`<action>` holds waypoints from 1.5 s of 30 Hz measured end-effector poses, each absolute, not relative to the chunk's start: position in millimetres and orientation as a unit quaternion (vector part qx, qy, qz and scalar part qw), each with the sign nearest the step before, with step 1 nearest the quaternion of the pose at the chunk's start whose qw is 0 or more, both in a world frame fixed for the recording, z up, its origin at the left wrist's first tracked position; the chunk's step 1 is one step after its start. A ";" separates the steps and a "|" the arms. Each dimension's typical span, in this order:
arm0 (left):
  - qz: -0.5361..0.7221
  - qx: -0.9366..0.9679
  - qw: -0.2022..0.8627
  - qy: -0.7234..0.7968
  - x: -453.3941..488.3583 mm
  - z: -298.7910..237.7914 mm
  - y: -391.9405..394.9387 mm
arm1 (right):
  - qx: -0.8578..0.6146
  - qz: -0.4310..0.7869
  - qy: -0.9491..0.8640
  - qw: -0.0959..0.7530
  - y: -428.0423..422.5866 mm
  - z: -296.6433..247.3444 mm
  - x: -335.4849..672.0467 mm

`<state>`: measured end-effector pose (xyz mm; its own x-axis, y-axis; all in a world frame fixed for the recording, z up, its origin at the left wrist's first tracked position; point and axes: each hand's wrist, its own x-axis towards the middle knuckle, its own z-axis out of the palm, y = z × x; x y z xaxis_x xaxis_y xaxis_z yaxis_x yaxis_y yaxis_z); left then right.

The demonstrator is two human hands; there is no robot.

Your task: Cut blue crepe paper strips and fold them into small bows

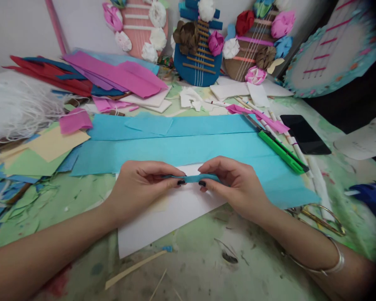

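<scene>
Between my two hands stretches a narrow folded strip of blue crepe paper [192, 179]. My left hand [144, 179] pinches its left end between thumb and fingers. The right end is pinched the same way by my right hand [235, 184], and part of the strip is hidden behind those fingers. Both hands hover over a white sheet of paper [163, 225]. Under and behind that sheet lie wide bands of turquoise crepe paper [175, 148].
A green box cutter [282, 152] rests on the turquoise paper, blade out. Beside it are a black phone [305, 133] and gold-handled scissors [322, 217]. White string [21, 104] and paper scraps [47, 150] pile up at left. Decorated paper instruments [197, 62] lean along the back.
</scene>
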<state>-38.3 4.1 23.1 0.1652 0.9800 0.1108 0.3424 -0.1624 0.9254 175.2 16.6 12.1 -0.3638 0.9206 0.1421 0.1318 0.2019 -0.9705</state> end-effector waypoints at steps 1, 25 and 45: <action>0.399 0.650 0.397 0.510 -38.3 22.7 4.1 | -0.394 0.496 -0.655 0.412 16.8 11.6 175.0; 0.426 0.626 0.498 0.422 -39.2 21.8 2.4 | -0.410 0.413 -0.659 0.476 15.3 16.1 175.0; 0.371 0.672 0.523 0.370 -42.6 15.5 5.9 | -0.396 0.340 -0.716 0.464 16.8 13.5 179.9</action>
<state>-42.6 5.9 15.5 0.4512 0.8855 0.1113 0.1104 -0.1791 0.9776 179.9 16.8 13.5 -0.2562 0.8823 0.3948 0.2528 0.4554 -0.8537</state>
